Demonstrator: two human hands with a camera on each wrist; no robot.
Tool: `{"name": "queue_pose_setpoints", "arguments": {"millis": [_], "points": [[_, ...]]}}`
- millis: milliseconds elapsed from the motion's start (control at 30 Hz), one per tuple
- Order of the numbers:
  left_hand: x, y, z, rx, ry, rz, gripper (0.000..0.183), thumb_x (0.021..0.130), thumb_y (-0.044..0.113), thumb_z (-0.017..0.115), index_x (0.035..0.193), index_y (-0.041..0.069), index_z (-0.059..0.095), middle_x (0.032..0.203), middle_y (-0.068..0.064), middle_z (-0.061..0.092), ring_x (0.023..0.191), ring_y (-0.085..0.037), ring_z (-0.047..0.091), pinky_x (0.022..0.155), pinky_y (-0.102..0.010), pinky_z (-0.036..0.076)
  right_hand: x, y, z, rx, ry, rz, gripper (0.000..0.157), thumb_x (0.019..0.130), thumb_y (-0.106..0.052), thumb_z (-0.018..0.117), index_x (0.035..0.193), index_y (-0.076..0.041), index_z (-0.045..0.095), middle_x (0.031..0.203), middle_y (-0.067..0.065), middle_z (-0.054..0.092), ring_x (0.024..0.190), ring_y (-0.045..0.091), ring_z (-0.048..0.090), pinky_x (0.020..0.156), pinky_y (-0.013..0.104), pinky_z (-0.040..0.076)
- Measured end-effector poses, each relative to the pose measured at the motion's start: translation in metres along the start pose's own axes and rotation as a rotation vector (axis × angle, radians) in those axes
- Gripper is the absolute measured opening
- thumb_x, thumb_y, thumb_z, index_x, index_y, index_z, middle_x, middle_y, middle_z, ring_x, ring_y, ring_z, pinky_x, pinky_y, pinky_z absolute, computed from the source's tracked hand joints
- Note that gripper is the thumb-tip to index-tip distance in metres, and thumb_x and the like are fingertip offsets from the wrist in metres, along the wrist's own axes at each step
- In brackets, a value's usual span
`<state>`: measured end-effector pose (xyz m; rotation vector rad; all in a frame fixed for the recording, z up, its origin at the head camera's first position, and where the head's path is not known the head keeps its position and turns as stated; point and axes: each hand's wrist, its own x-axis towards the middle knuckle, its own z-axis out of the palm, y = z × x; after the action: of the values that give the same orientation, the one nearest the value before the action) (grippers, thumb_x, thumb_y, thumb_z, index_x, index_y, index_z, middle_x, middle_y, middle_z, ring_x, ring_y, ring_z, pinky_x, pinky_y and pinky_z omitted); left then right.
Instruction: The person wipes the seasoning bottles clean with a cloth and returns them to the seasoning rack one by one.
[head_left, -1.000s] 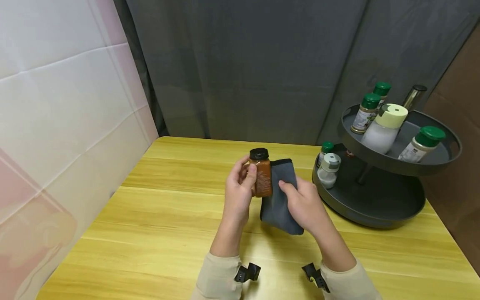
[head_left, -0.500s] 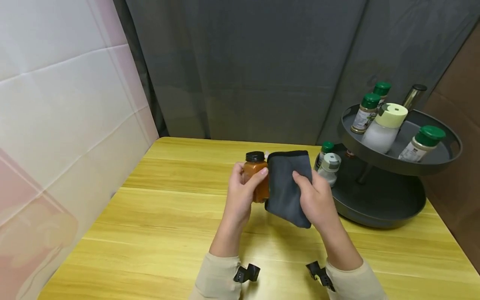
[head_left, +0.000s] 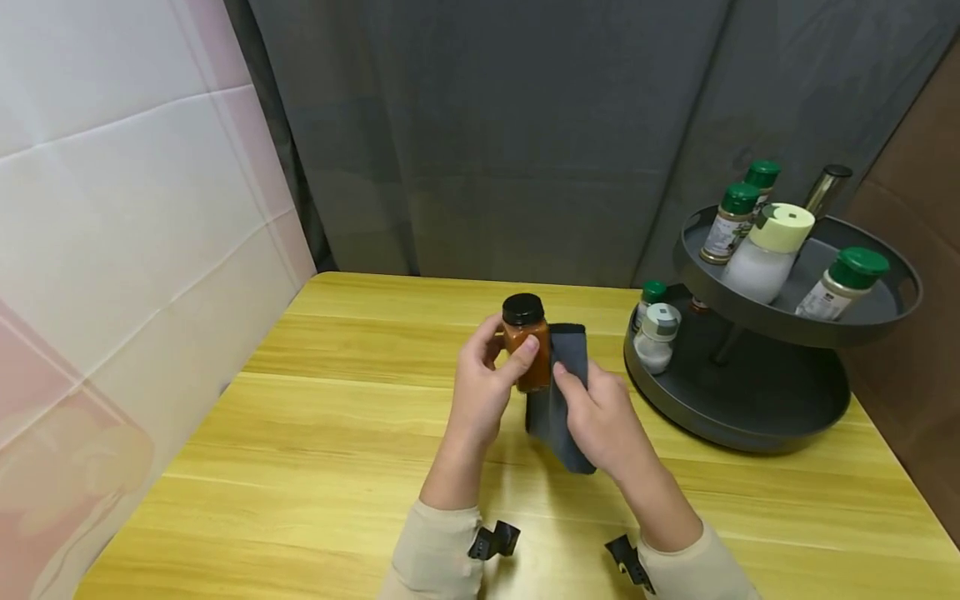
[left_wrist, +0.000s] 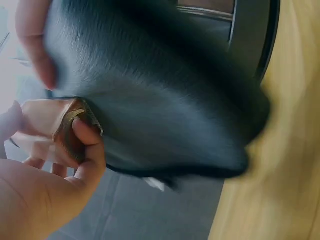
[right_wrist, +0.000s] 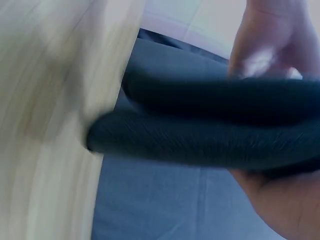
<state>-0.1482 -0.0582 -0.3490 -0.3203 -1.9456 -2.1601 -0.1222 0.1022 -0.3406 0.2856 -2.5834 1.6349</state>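
My left hand grips a small spice jar with a black lid and orange-brown contents, held upright above the table. From the left wrist view, the thumb and fingers wrap the jar near its base. A folded dark grey cloth is pinched in my right hand, thumb on its near face. The cloth lies against the right side of the jar. Blurred, the cloth hides most of the jar in the right wrist view.
On the right stands a two-tier dark grey turntable rack. Its upper tier carries green-capped spice jars and a white shaker with a pale yellow cap. A clear shaker is on the lower tier. The wooden table backs onto a grey curtain.
The cloth swung right and open half a second ago, then came back left to the jar, more folded. The jar has turned and shifted slightly in my left hand.
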Motion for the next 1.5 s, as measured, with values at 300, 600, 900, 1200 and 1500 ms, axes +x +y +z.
{"name": "queue_pose_setpoints", "arguments": {"millis": [300, 600, 900, 1200, 1500], "points": [[-0.001, -0.004, 0.002, 0.138, -0.068, -0.059, 0.038, 0.096, 0.016, 0.077, 0.133, 0.011, 0.071, 0.131, -0.012, 0.07, 0.114, -0.026, 0.062, 0.095, -0.041, 0.054, 0.002, -0.009, -0.01, 0.147, 0.127, -0.086, 0.034, 0.114, -0.025, 0.046, 0.123, 0.001, 0.065, 0.112, 0.019, 0.074, 0.097, 0.022, 0.073, 0.084, 0.029, 0.061], [0.001, -0.002, 0.002, 0.068, 0.012, -0.041, 0.041, 0.097, 0.014, 0.077, 0.137, 0.009, 0.069, 0.127, -0.016, 0.069, 0.109, -0.021, 0.061, 0.087, -0.035, 0.056, 0.002, -0.003, -0.005, 0.102, 0.028, -0.008, 0.036, 0.114, -0.028, 0.045, 0.125, -0.002, 0.066, 0.115, 0.019, 0.074, 0.1, 0.024, 0.072, 0.085, 0.03, 0.057], [-0.001, -0.002, 0.0, 0.092, -0.035, -0.048, 0.039, 0.096, 0.012, 0.077, 0.134, 0.008, 0.071, 0.128, -0.015, 0.07, 0.109, -0.023, 0.062, 0.087, -0.036, 0.058, 0.005, -0.009, -0.011, 0.153, 0.059, -0.051, 0.035, 0.114, -0.027, 0.045, 0.126, -0.001, 0.065, 0.12, 0.019, 0.073, 0.105, 0.026, 0.072, 0.089, 0.03, 0.059], [-0.002, -0.001, 0.001, 0.041, 0.021, -0.049, 0.04, 0.097, 0.013, 0.076, 0.136, 0.008, 0.07, 0.124, -0.016, 0.067, 0.103, -0.02, 0.059, 0.077, -0.031, 0.054, 0.004, -0.005, -0.005, 0.113, -0.003, -0.003, 0.037, 0.114, -0.029, 0.044, 0.129, -0.002, 0.064, 0.122, 0.019, 0.074, 0.109, 0.028, 0.074, 0.093, 0.039, 0.06], [-0.001, -0.002, 0.001, 0.101, -0.011, -0.043, 0.037, 0.096, 0.013, 0.078, 0.132, 0.009, 0.072, 0.126, -0.015, 0.071, 0.108, -0.022, 0.062, 0.087, -0.035, 0.057, 0.007, -0.012, -0.012, 0.105, 0.003, 0.002, 0.038, 0.114, -0.031, 0.044, 0.13, -0.003, 0.064, 0.128, 0.017, 0.073, 0.113, 0.029, 0.073, 0.099, 0.044, 0.059]]}}
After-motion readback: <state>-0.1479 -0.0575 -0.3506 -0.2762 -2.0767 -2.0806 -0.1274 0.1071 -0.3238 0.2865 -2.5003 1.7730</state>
